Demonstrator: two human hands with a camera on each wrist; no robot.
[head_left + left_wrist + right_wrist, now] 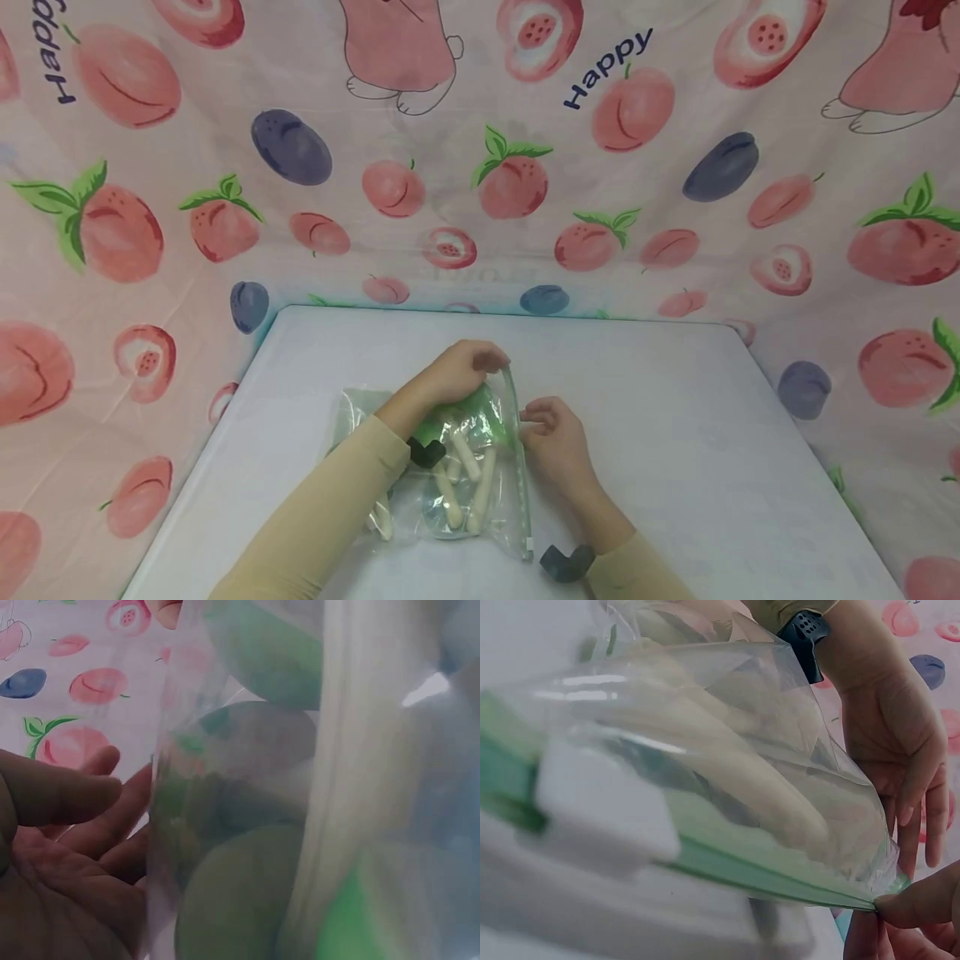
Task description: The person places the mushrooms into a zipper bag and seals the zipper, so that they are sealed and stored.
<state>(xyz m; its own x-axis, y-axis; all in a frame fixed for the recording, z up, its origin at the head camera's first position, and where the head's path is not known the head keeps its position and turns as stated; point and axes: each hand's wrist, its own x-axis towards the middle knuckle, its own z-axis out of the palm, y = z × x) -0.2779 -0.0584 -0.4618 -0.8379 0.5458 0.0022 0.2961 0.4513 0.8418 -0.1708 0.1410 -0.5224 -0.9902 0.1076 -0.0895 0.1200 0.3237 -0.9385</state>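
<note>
A clear zip bag (408,508) with a green zip strip (522,492) lies on the white table. Cream-coloured rods (486,487) with rounded ends and green rounded pieces (240,900) show through its plastic; their kind is unclear. My right hand (558,446) pinches the zip strip between thumb and fingers, as the right wrist view shows. My left hand (461,371) reaches over the bag to the strip's far end. Its fingers (919,780) look extended beside the bag's corner; whether they touch it is unclear. A white slider (604,802) sits on the strip's near end.
The white table (660,417) ends at a back edge against a fruit-patterned cloth (450,150), which also hangs along both sides. Black wrist devices (426,452) are worn on both arms, the left one over the bag.
</note>
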